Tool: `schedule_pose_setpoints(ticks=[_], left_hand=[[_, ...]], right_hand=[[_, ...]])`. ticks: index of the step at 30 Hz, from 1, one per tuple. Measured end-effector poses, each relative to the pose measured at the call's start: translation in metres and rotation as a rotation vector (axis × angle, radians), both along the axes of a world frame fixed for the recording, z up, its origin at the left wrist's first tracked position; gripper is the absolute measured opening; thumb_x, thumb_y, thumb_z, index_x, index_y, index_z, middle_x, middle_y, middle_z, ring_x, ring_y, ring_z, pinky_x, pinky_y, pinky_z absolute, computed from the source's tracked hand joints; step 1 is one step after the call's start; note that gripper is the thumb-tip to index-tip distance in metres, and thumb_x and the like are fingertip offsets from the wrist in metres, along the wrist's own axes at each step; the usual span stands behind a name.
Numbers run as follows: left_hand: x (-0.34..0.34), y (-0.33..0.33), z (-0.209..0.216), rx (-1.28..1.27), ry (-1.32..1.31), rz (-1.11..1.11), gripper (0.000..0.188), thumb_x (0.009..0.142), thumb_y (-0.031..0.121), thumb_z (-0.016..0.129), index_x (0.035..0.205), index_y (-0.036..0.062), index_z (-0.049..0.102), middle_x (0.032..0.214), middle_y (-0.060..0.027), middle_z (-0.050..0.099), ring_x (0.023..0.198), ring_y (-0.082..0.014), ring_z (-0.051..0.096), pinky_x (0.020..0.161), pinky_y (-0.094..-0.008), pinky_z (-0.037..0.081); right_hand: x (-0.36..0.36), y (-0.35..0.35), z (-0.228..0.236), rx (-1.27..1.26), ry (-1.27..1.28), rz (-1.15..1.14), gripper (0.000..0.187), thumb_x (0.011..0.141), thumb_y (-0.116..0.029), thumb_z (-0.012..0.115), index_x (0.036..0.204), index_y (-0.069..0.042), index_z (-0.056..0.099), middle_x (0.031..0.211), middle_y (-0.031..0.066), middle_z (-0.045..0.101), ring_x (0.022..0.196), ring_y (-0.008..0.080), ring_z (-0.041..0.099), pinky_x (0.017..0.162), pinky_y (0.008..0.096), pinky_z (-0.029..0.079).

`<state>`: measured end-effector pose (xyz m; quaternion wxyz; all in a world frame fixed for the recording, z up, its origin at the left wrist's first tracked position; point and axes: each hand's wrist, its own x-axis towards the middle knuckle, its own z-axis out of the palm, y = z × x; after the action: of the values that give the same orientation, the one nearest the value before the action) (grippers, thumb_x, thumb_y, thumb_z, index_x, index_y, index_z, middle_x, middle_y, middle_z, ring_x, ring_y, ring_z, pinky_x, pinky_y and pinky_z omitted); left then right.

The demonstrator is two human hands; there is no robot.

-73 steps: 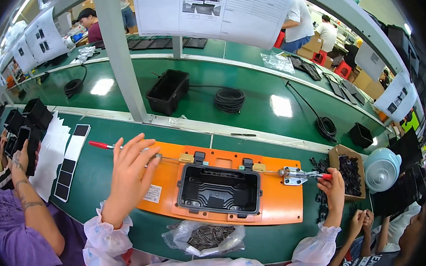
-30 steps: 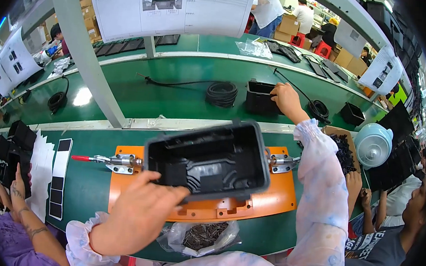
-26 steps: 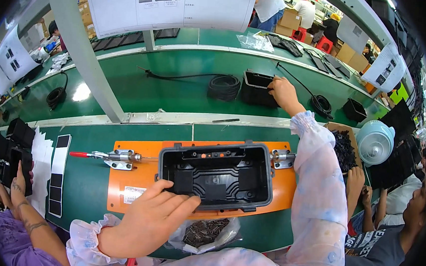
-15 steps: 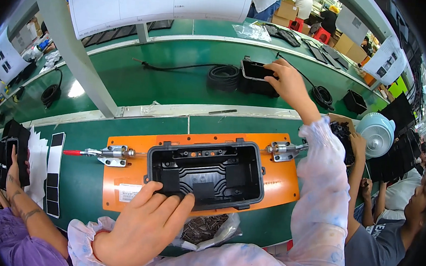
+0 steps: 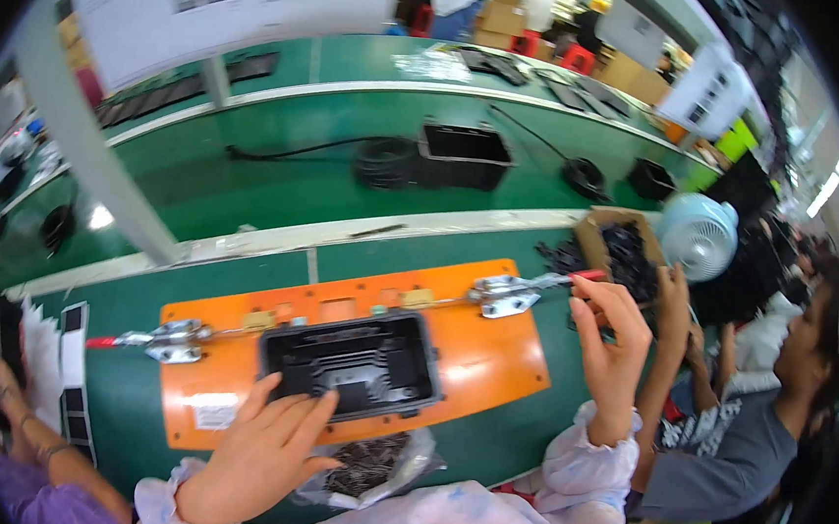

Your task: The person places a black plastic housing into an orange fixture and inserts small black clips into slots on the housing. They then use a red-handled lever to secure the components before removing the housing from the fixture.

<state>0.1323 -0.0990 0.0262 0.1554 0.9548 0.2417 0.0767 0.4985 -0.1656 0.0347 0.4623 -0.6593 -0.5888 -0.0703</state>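
Now the right hand (image 5: 613, 338) is off the rear box (image 5: 464, 159) and at the red clamp handle (image 5: 588, 274), its grip unclear, while the left hand (image 5: 262, 452), fingers spread, touches the open black box (image 5: 360, 368) on the orange plate (image 5: 493, 356), centring work there.

The black box (image 5: 378, 352), rectangular and open-topped with a ribbed floor, rests upright on the orange plate (image 5: 489, 376) toward the plate's six o'clock edge, its long sides pointing between two and three o'clock. The plate, flat, smooth and much longer than the box, lies at the same slant on the green bench. At two o'clock from the box, the silvery metal toggle clamp (image 5: 504, 295) sits on the plate, its rod pointing roughly toward nine o'clock and its red handle (image 5: 590, 274) between two and three.
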Motion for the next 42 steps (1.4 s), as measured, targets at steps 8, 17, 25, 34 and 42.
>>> schedule_pose_setpoints(ticks=[8, 17, 25, 34, 42], left_hand=[[0.009, -0.014, -0.002, 0.067, 0.010, 0.103, 0.071, 0.072, 0.016, 0.083, 0.134, -0.0031, 0.054, 0.110, -0.0149, 0.064, 0.106, -0.0316, 0.061, 0.116, -0.0544, 0.031], [0.010, -0.015, -0.003, 0.090, -0.031, 0.132, 0.066, 0.073, 0.012, 0.082, 0.132, -0.0025, 0.056, 0.109, -0.0145, 0.064, 0.106, -0.0325, 0.061, 0.115, -0.0553, 0.032], [0.019, -0.034, -0.011, 0.175, -0.301, -0.421, 0.028, 0.081, 0.009, 0.066, 0.107, 0.0014, 0.071, 0.102, -0.0095, 0.070, 0.084, -0.0202, 0.068, 0.067, -0.0283, 0.058], [0.026, -0.039, -0.057, 0.013, 0.128, -0.334, 0.020, 0.081, 0.011, 0.060, 0.099, 0.0026, 0.063, 0.093, -0.0064, 0.059, 0.088, -0.0208, 0.064, 0.065, -0.0317, 0.056], [0.022, -0.038, -0.072, -0.180, -0.035, -0.282, 0.015, 0.082, 0.009, 0.060, 0.093, 0.0002, 0.059, 0.096, -0.0112, 0.058, 0.089, -0.0285, 0.065, 0.066, -0.0363, 0.056]], right_hand=[[0.084, -0.026, -0.094, -0.324, -0.188, -0.458, 0.015, 0.088, -0.013, 0.071, 0.098, -0.002, 0.071, 0.092, 0.0164, 0.067, 0.082, 0.0377, 0.068, 0.072, 0.0449, 0.054], [0.092, -0.010, -0.123, -0.465, -0.192, -0.357, 0.018, 0.083, -0.010, 0.075, 0.096, -0.001, 0.068, 0.096, 0.0157, 0.064, 0.082, 0.0354, 0.066, 0.074, 0.0436, 0.053], [0.113, -0.013, -0.117, -0.319, 0.087, -0.358, 0.018, 0.087, -0.005, 0.065, 0.103, 0.000, 0.070, 0.093, 0.0196, 0.066, 0.084, 0.0355, 0.068, 0.078, 0.0418, 0.054], [0.112, 0.002, -0.127, -0.478, 0.021, -0.251, 0.031, 0.078, -0.014, 0.083, 0.098, 0.001, 0.065, 0.095, 0.0185, 0.063, 0.088, 0.0351, 0.063, 0.078, 0.0422, 0.052], [0.129, -0.006, -0.137, -0.282, 0.379, -0.118, 0.023, 0.085, -0.008, 0.078, 0.097, -0.004, 0.058, 0.082, -0.0024, 0.054, 0.070, 0.0065, 0.050, 0.063, 0.0221, 0.042]])
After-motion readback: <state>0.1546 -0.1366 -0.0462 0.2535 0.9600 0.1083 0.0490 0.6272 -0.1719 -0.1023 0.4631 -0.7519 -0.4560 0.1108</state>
